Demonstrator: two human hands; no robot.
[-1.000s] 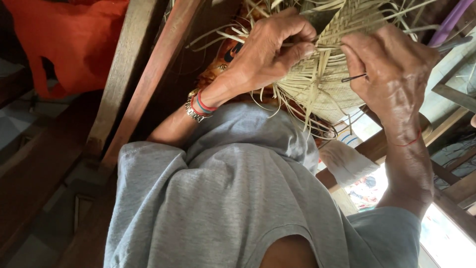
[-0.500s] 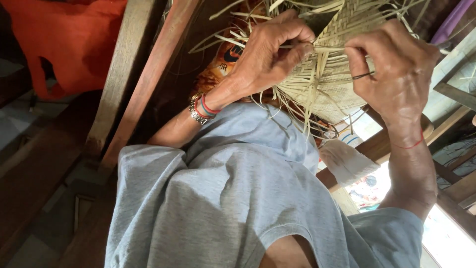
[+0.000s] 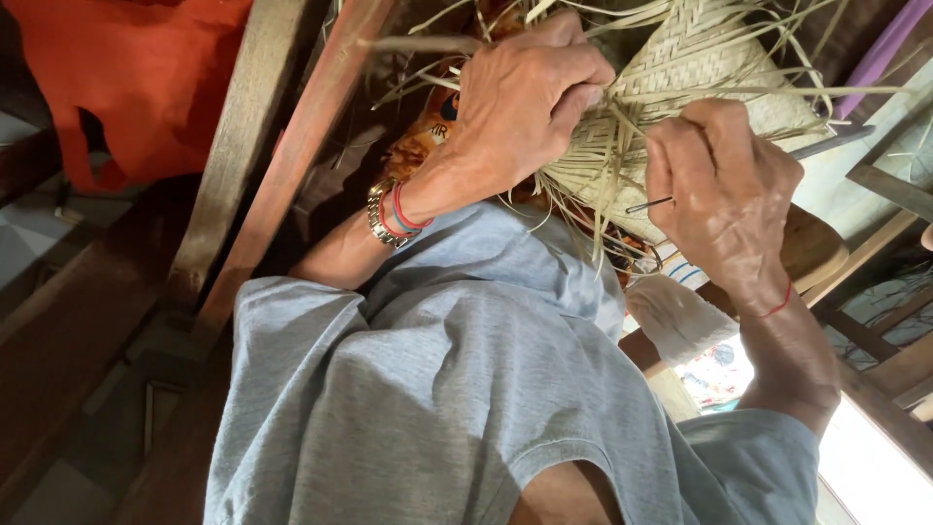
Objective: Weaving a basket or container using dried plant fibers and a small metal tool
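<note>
Straw weave (image 3: 700,68), upper right of frame, probably light and pliant, was clamped at its loose strands by left hand (image 3: 520,107); right hand (image 3: 724,190) pinched a needle (image 3: 649,205).

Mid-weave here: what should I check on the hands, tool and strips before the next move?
1. Left hand closed firmly on the woven piece: ok.
2. Right hand pinching the thin metal tool: ok.
3. Tool tip apart from the left hand: ok.
4. Loose strips sorted and untangled: not ok, they cross and splay.
5. Spot where the tool tip meets the weave: cannot tell, the strips cover it.
</note>
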